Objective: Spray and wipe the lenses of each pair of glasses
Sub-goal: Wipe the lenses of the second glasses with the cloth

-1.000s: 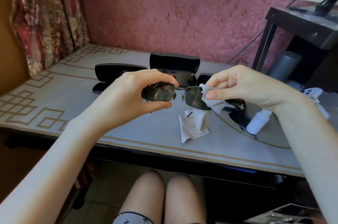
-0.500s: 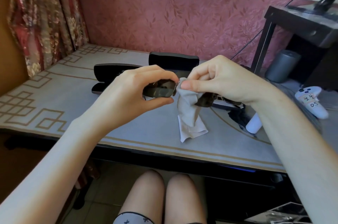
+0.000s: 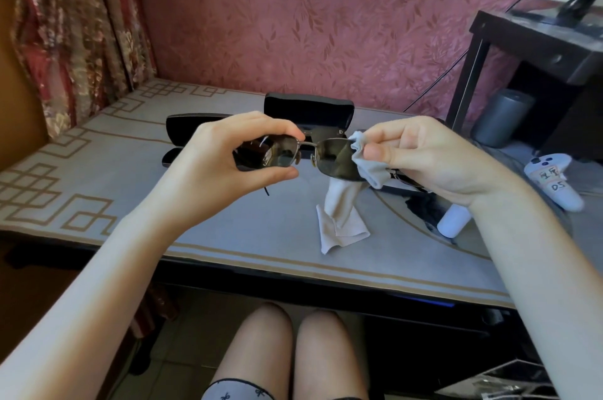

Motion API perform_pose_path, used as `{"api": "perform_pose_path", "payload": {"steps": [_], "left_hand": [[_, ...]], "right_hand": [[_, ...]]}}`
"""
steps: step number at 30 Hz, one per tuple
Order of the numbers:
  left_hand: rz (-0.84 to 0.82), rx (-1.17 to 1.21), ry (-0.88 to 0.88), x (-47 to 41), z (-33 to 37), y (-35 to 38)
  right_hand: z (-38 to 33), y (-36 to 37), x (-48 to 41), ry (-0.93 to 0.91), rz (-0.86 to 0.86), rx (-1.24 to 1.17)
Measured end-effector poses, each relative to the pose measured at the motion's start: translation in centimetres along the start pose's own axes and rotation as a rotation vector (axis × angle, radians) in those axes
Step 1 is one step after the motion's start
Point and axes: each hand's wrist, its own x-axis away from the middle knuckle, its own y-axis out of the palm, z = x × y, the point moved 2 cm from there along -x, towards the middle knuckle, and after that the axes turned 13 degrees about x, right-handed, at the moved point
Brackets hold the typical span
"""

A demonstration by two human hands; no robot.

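Sunglasses (image 3: 306,156) sit level above the grey table (image 3: 130,177) in the head view, held between both hands. The left hand (image 3: 228,164) clamps thumb and fingers on the rim of one dark lens. The right hand (image 3: 421,158) pinches a grey cloth (image 3: 346,203) over the outer edge of the other lens. The cloth's tail drops to the tabletop, perhaps touching it. A white spray bottle (image 3: 453,221) shows beneath the right wrist, partly hidden.

The glasses (image 3: 306,156) are held above the counter (image 3: 130,177) between the left hand (image 3: 228,164) and the right hand (image 3: 424,158), with a cloth (image 3: 342,207) pinched against the right-side lens. A case (image 3: 308,110) is set behind them, and a bottle (image 3: 453,221) to the right.
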Motion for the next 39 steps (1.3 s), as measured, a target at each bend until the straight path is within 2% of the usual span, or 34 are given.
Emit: {"api": "perform_pose_path", "payload": {"steps": [4,7,11,16,21,24,30,37,39], "left_hand": [[0.006,0.032,-0.015,0.2,0.1,-0.1],[0.009,0.020,0.001,0.2,0.4,0.1],[-0.007,-0.063,0.042,0.1,0.5,0.5],[-0.018,-0.156,0.112,0.0,0.6,0.7],[-0.088,-0.241,0.227,-0.1,0.9,1.5],[-0.072,-0.251,0.250,0.0,0.7,1.7],[-0.033,-0.164,0.159,0.2,0.6,0.8],[-0.030,-0.140,0.132,0.3,0.6,1.0],[-0.037,-0.147,0.136,0.3,0.6,1.1]], "right_hand": [[0.7,-0.3,0.2,0.030,-0.060,-0.023],[0.3,-0.5,0.2,0.028,-0.049,0.061],[-0.5,-0.2,0.1,0.015,0.005,0.227],[-1.3,0.4,-0.1,0.008,0.151,0.409],[-2.7,1.6,-0.7,0.028,0.080,0.492],[-3.3,2.1,-1.2,0.026,0.083,0.561],[-3.0,1.7,-1.1,-0.020,0.076,0.470],[-1.2,0.8,-0.4,0.020,0.133,0.195],[-1.1,1.0,-0.3,0.018,0.136,0.233]]}}
